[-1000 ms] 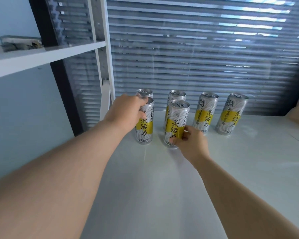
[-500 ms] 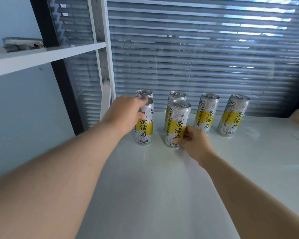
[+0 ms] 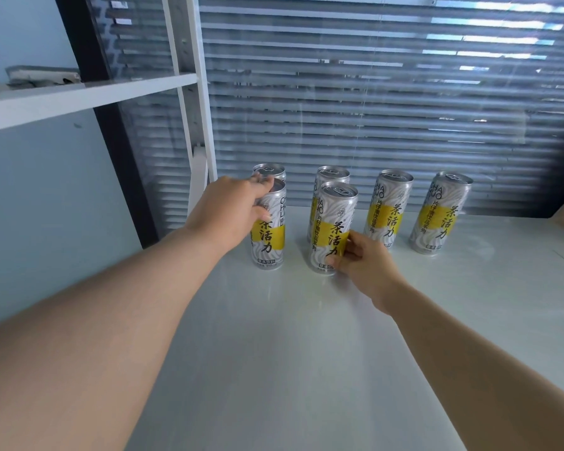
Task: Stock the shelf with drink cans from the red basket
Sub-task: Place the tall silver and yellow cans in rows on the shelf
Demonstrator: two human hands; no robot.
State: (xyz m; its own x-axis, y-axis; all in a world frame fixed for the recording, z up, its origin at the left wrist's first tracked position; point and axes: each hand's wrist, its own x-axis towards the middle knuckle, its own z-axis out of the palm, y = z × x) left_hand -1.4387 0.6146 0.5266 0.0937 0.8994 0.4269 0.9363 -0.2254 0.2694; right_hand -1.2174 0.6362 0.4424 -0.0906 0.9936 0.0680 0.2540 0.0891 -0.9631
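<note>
Two front cans are standing upright on the white shelf [image 3: 306, 336], long axes vertical, each with a hand on it. Left front can [image 3: 271, 236]: the left hand [image 3: 228, 213] is wrapping its upper body from the left, fingers curling over the rim, closed on it. Right front can [image 3: 332, 229]: the right hand [image 3: 365, 265] is pinching its lower part from the near right, thumb and fingertips on the label, loosely closed. Behind each is sitting another can, far left [image 3: 271, 172] and far middle [image 3: 331, 175], nearly touching. Two more cans [image 3: 388, 209] [image 3: 440, 213] are standing further right, apart. The red basket is not showing. Judgement: both cans are being seated in a second row; each hand is nearest its own can, so letting go means pulling straight back toward the near edge without tipping.
</note>
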